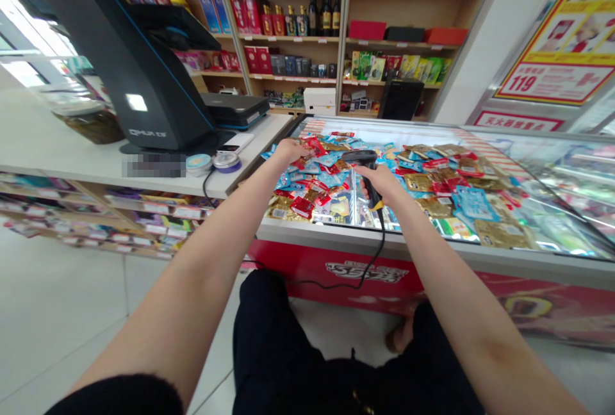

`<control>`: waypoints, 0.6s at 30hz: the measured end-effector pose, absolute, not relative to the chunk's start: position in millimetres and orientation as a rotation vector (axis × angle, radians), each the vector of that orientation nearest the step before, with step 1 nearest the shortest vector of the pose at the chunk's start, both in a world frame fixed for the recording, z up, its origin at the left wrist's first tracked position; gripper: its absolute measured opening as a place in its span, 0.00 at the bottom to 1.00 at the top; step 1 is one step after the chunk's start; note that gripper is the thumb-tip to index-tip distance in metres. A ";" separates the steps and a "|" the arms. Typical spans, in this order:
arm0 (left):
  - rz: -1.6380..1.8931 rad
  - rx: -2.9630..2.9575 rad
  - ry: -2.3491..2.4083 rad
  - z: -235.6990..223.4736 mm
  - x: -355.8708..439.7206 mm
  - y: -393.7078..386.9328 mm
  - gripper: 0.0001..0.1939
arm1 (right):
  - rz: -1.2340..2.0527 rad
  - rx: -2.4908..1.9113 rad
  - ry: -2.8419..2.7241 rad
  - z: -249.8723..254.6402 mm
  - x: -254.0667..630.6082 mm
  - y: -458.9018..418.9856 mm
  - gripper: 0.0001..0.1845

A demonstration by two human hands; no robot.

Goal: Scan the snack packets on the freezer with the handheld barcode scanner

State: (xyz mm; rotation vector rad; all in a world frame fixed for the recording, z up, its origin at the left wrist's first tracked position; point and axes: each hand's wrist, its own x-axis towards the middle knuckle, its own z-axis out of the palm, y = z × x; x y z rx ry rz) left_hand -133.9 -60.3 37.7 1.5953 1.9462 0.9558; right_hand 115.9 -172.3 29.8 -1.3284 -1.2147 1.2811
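My right hand (pixel 378 184) is wrapped round the handle of a black barcode scanner (pixel 361 157), whose head points left over the packets. From the handle's base a black cable hangs down in front of the freezer. My left hand (pixel 293 149) is at the far left of the pile, its fingers closed at a small red snack packet (pixel 315 145). Under and around both hands lie many small blue, red and gold snack packets (pixel 331 159), spread over the glass top. A second heap of packets (pixel 446 171) lies to the right of the scanner.
The packets lie on a glass-topped chest freezer (pixel 331 261) with a red front. On the left counter (pixel 192 186) stand a dark checkout terminal (pixel 158 82), a jar (pixel 91 122) and round tubs (pixel 227 161). Shelves (pixel 288 38) of boxes and bottles stand behind.
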 end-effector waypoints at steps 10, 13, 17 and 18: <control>0.718 1.999 2.149 49.8 -116.7 -85.7 0.15 | 1.288 -1.318 -1.182 26.7 122.7 -172.2 0.12; 0.501 2.048 2.177 48.2 -115.8 -82.7 0.18 | 1.281 -1.321 -1.193 26.5 122.5 -173.0 0.12; 0.376 2.019 2.211 42.9 -116.6 -72.1 0.18 | 1.280 -1.325 -1.208 27.4 121.7 -174.5 0.13; 0.389 1.994 2.201 41.8 -116.4 -69.5 0.17 | 1.282 -1.325 -1.210 27.8 121.5 -174.9 0.13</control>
